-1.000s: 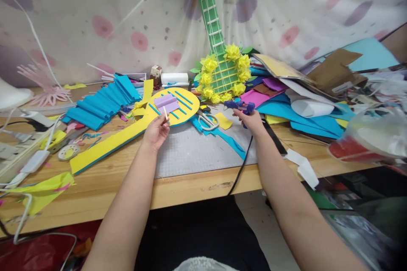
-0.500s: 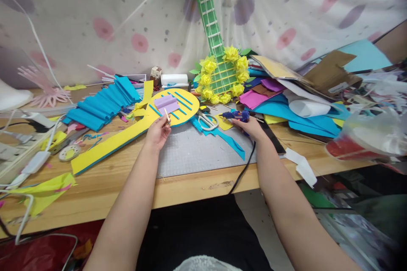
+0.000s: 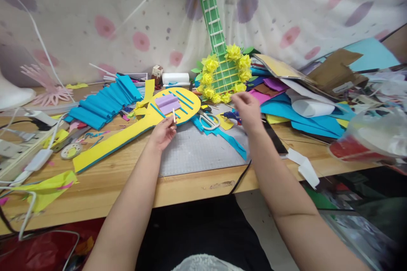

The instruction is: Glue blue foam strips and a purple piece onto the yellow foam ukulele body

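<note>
My left hand [image 3: 163, 133] pinches a short white stick [image 3: 174, 115] upright between thumb and fingertips. Just behind it lies a yellow guitar-shaped cutout [image 3: 114, 143] with blue edges and blue strips on its round body. A folded purple piece of paper [image 3: 168, 104] rests on that body. My right hand [image 3: 246, 110] is raised with loosely bent fingers and nothing visible in them. Below and behind it, partly covered, a blue glue gun [image 3: 231, 115] lies on the table. White-handled scissors [image 3: 210, 122] lie between the hands, over blue paper scraps [image 3: 233, 144].
A green paper guitar with yellow flowers [image 3: 218, 34] leans against the curtain. Pleated blue paper [image 3: 103, 103] lies left, near a power strip [image 3: 19, 146]. Stacked coloured papers [image 3: 305, 114] and a plastic cup [image 3: 359, 144] are right. A grey cutting mat [image 3: 197, 156] lies in front.
My right hand has let go of the glue gun and risen above it. My left hand, still pinching the white stick, has shifted slightly right.
</note>
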Demonstrator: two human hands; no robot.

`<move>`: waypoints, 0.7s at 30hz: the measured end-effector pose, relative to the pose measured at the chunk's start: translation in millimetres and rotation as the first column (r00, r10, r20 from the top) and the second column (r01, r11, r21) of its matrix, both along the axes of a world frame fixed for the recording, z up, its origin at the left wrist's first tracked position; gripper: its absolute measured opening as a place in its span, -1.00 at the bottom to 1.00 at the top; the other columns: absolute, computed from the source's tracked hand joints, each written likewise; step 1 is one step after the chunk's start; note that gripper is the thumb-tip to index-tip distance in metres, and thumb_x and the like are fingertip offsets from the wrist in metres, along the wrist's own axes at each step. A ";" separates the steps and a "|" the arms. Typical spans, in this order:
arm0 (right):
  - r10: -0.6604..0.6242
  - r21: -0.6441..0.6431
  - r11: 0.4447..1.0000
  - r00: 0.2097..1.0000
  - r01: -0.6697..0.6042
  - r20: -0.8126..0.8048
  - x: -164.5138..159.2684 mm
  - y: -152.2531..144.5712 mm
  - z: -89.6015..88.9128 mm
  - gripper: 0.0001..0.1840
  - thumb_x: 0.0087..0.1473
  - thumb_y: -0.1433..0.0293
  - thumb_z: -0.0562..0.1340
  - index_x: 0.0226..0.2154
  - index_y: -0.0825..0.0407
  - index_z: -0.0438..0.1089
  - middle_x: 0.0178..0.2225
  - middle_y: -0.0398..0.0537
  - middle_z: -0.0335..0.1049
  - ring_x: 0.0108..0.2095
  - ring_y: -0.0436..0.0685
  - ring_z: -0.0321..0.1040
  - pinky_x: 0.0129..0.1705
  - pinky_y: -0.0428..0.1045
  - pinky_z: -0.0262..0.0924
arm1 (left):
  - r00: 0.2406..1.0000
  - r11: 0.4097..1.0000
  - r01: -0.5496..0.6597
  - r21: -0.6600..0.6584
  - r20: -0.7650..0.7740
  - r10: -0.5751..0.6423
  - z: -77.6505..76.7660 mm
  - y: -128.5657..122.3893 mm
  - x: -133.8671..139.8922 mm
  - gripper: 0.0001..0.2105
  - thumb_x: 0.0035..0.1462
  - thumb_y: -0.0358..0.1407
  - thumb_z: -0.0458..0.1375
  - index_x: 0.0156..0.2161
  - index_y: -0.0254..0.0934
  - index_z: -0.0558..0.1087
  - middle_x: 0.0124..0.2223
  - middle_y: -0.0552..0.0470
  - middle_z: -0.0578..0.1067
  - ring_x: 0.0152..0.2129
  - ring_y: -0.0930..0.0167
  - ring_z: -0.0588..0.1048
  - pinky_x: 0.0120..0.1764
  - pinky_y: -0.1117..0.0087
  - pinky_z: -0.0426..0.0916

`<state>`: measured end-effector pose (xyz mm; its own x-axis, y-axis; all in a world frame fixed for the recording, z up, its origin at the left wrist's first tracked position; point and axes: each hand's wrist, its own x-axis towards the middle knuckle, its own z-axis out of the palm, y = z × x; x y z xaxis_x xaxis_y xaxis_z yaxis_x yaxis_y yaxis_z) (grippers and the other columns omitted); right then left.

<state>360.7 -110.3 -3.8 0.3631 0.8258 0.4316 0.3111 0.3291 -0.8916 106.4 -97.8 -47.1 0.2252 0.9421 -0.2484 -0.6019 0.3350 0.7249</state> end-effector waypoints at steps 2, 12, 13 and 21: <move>0.250 -0.212 0.937 0.957 -0.278 -0.148 -37.9 5.7 -3.4 -0.74 -0.20 0.21 0.29 -0.52 0.08 0.37 -0.60 -0.22 0.20 -0.59 -0.09 0.08 -0.53 -0.11 0.01 | 0.994 0.995 0.088 -0.050 0.072 -0.084 1.1 -2.1 1.2 -0.86 0.11 -0.42 0.06 -0.39 -0.43 0.44 -0.54 0.12 0.31 -0.74 0.69 0.24 -0.71 0.70 0.27; 0.403 -0.230 0.605 0.542 -0.762 -0.737 -113.6 15.1 -29.1 -0.67 -0.42 0.30 0.42 -0.56 0.15 0.38 -0.65 -0.24 0.17 -0.63 -0.18 -0.06 -0.64 -0.17 -0.26 | 0.927 0.942 0.290 -0.168 0.292 -0.234 3.3 -4.6 -0.8 -0.80 0.19 -0.41 -0.04 -0.19 -0.34 0.42 -0.54 0.11 0.30 -0.74 0.70 0.22 -0.72 0.77 0.21; 0.415 -0.220 0.593 0.529 -0.774 -0.740 -112.8 15.2 -28.8 -0.68 -0.42 0.31 0.42 -0.57 0.15 0.38 -0.66 -0.24 0.17 -0.63 -0.18 -0.07 -0.64 -0.17 -0.26 | 0.923 0.940 0.297 -0.166 0.304 -0.237 3.9 -4.8 -1.1 -0.79 0.20 -0.40 -0.05 -0.18 -0.34 0.42 -0.54 0.11 0.30 -0.74 0.70 0.22 -0.72 0.78 0.20; 0.455 -0.158 0.592 0.489 -0.791 -0.744 -109.6 19.3 -35.6 -0.72 -0.42 0.35 0.42 -0.58 0.17 0.42 -0.65 -0.21 0.22 -0.63 -0.18 -0.07 -0.65 -0.19 -0.21 | 0.956 0.959 0.263 -0.111 0.163 -0.243 0.4 -7.1 4.9 -0.85 0.13 -0.39 0.07 -0.21 -0.30 0.44 -0.52 0.09 0.36 -0.73 0.70 0.23 -0.68 0.74 0.23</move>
